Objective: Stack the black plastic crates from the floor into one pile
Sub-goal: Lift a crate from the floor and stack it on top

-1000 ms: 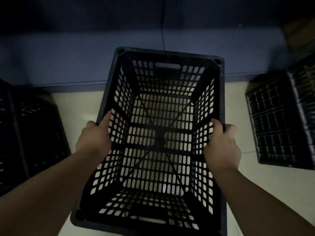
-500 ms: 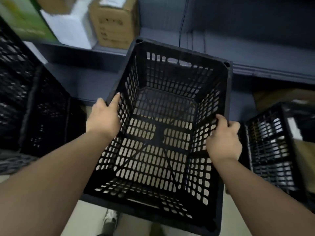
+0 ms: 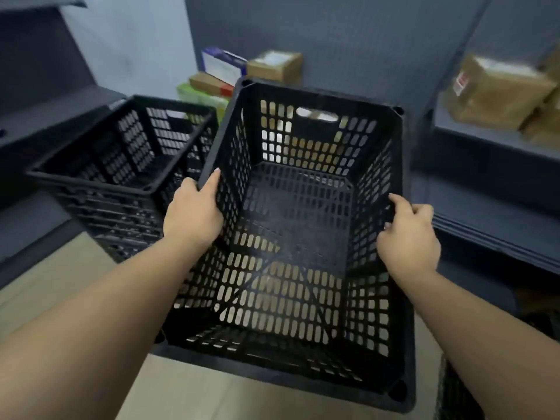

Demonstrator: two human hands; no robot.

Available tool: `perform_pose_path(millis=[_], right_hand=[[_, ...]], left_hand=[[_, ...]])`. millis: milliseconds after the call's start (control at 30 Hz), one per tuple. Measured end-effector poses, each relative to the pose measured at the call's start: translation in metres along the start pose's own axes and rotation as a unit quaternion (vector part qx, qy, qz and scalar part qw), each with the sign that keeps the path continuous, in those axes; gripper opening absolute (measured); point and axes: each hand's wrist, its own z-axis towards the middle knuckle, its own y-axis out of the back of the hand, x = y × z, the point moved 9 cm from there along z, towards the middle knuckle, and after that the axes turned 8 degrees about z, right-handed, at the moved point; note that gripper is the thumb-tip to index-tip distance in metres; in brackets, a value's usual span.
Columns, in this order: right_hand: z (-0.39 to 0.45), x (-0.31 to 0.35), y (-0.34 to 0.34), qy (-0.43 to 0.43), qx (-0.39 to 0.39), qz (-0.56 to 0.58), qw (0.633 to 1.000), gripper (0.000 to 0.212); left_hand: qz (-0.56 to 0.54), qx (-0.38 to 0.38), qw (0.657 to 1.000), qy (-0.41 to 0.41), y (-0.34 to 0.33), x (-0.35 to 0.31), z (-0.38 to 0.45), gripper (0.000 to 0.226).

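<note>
Floor and shelves with things on them

The floor (image 3: 54,286) is pale tan. A pile of black crates (image 3: 121,165) stands on it at the left. On the right, a dark shelf (image 3: 485,140) holds brown boxes (image 3: 497,92). At the back, more boxes (image 3: 242,74) sit stacked by the wall; what they rest on is hidden.
</note>
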Motion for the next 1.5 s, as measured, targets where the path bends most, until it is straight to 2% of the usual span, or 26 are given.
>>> perform_pose_path(millis=[200,300,467,800,1133,1500], right_hand=[[-0.021,0.141,-0.020,0.098,0.015,0.010,0.995,0.059],[-0.039,0.206,-0.026,0.133,0.007,0.006,0.991,0.059],[-0.072,0.299,-0.027,0.182,-0.010,-0.006,0.983,0.058],[-0.124,0.450,-0.026,0.215,-0.043,0.004,0.976,0.052],[-0.101,0.571,-0.095,0.224,-0.024,0.027,0.974,0.048],[-0.029,0.662,-0.164,0.225,-0.011,0.017,0.974,0.047]], left_hand=[[-0.003,-0.075,0.995,0.072,0.089,0.123,-0.004,0.065],[0.028,-0.096,0.994,0.047,0.128,0.174,-0.010,0.066],[-0.009,-0.115,0.992,0.048,0.186,0.248,-0.006,0.065],[0.016,-0.128,0.991,0.025,0.294,0.367,0.018,0.063],[0.051,-0.138,0.988,0.048,0.340,0.464,0.101,0.063],[0.037,-0.128,0.990,0.049,0.337,0.515,0.225,0.063]])
